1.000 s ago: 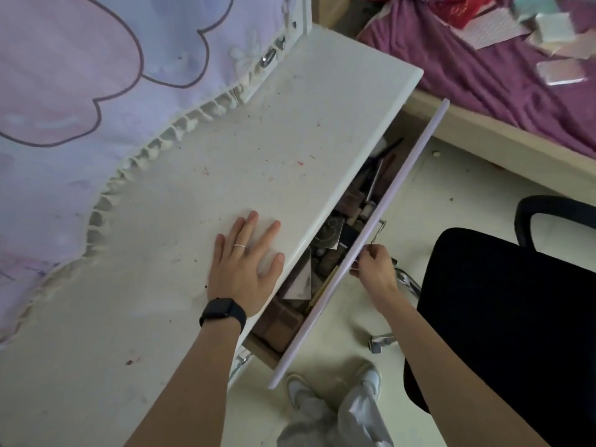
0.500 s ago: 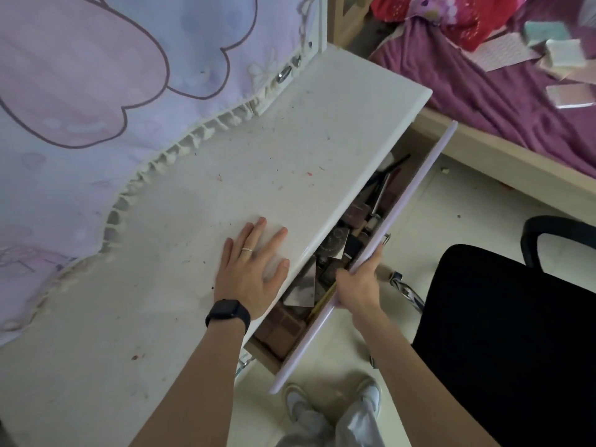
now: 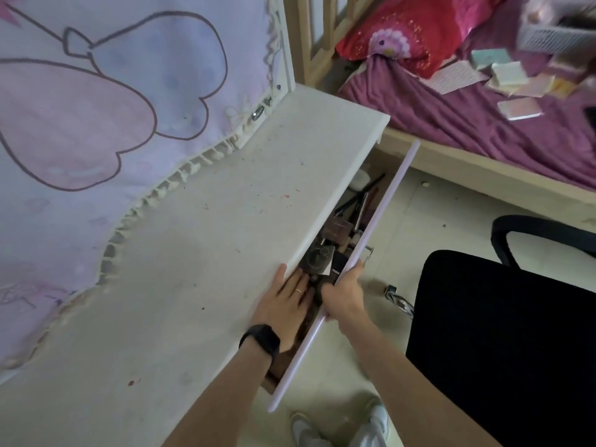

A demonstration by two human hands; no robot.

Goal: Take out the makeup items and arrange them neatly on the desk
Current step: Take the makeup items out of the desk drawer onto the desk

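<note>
Two hands – left hand [image 3: 287, 301] open over makeup items [image 3: 317, 258], right hand [image 3: 343, 295] gripping drawer front [image 3: 387, 195]

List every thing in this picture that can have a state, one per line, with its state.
drawer: pulled partly open, items inside.
makeup items: jumbled in the drawer, not yet taken out.
left hand: reaching into the drawer, fingers straight, blurred, no item visibly held.
right hand: grips the drawer's top edge.
desk: top speckled with small stains.
chair: unoccupied, beside the drawer.
</note>
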